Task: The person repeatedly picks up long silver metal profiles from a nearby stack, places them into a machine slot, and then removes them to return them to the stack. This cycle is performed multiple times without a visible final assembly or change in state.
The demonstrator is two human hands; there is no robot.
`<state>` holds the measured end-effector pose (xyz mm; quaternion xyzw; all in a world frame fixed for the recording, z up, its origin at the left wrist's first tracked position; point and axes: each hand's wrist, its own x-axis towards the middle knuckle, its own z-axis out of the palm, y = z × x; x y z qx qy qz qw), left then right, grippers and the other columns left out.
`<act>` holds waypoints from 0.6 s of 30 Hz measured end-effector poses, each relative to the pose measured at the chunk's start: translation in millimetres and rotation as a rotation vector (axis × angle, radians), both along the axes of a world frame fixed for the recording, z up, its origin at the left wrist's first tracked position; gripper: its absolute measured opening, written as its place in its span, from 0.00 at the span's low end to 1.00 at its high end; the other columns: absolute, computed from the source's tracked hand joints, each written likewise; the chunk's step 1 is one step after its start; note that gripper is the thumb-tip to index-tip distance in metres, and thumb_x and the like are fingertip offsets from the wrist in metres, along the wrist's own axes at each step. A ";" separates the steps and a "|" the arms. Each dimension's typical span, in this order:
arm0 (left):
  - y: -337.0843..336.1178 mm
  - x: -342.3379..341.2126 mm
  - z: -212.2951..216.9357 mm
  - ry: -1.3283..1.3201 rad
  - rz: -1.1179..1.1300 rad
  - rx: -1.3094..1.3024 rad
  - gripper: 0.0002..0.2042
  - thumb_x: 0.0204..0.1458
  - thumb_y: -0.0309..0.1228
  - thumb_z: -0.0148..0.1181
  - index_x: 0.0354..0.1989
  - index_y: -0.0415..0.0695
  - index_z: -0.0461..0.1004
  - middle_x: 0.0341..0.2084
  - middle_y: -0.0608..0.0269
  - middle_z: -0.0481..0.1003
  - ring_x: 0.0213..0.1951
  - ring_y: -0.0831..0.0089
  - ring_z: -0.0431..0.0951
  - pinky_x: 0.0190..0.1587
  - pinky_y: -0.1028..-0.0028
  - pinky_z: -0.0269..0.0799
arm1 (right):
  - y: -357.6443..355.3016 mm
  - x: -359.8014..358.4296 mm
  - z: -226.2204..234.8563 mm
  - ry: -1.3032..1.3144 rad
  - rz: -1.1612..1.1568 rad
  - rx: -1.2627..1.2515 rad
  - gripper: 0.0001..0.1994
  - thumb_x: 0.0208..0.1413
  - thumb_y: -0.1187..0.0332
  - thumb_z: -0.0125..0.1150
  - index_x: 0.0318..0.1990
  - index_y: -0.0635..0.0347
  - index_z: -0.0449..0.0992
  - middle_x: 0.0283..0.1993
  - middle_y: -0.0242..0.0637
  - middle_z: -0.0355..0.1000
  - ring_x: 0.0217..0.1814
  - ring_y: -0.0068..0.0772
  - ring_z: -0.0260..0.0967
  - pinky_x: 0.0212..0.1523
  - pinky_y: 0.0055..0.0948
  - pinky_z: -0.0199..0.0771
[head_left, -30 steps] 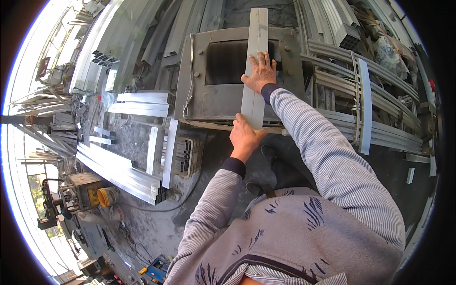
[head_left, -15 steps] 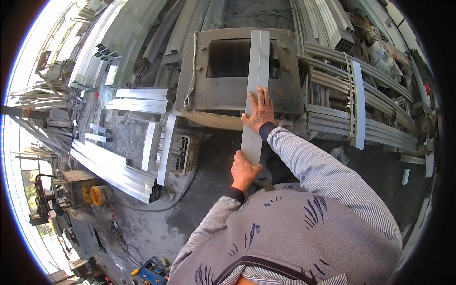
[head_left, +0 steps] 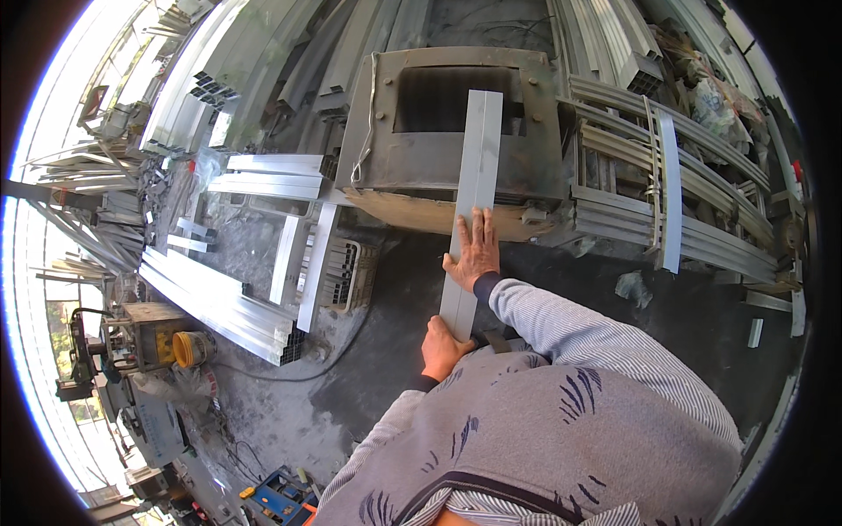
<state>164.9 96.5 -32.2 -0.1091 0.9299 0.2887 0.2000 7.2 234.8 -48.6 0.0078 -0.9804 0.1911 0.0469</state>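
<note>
In the head view, a long flat aluminium strip (head_left: 474, 188) lies across a grey metal machine housing (head_left: 386, 140), running over its dark opening and past its near edge, so its near end overhangs the dark floor (head_left: 561, 272) in front of the person. The strip's long axis runs almost straight away from the person, tilted slightly right at the far end. Stacked aluminium profiles (head_left: 614, 219) crowd the housing's right side, and loose profiles (head_left: 272, 175) lie off its left corner, so open room is mostly the floor patch along the near edge. The right hand (head_left: 474, 254) lies flat, palm down, on the strip just past the near edge, fingers spread and pointing away, the striped sleeve reaching forward. The left hand (head_left: 441, 348) has its fingers curled around the strip's near end, elbow bent close to the body.
</note>
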 end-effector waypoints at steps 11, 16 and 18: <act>10.0 -56.6 11.0 0.073 0.023 -0.028 0.37 0.39 0.42 0.79 0.53 0.37 0.63 0.45 0.37 0.76 0.47 0.36 0.80 0.48 0.48 0.78 | 3.3 -60.7 9.6 0.056 0.029 -0.117 0.44 0.51 0.51 0.70 0.75 0.57 0.64 0.82 0.58 0.46 0.87 0.65 0.35 0.78 0.67 0.46; 38.2 -194.8 42.4 0.212 -0.037 -0.010 0.37 0.40 0.43 0.76 0.52 0.35 0.63 0.45 0.35 0.77 0.48 0.34 0.80 0.50 0.47 0.78 | 31.6 -206.3 37.9 0.144 -0.040 -0.007 0.43 0.51 0.47 0.69 0.74 0.54 0.66 0.81 0.55 0.50 0.87 0.58 0.38 0.80 0.63 0.45; 50.2 -246.4 60.4 0.231 -0.026 -0.048 0.39 0.39 0.43 0.76 0.54 0.33 0.63 0.49 0.33 0.77 0.50 0.34 0.80 0.53 0.49 0.78 | 41.5 -261.3 52.3 0.138 -0.018 -0.005 0.43 0.52 0.45 0.66 0.74 0.53 0.67 0.82 0.55 0.51 0.87 0.57 0.39 0.82 0.59 0.41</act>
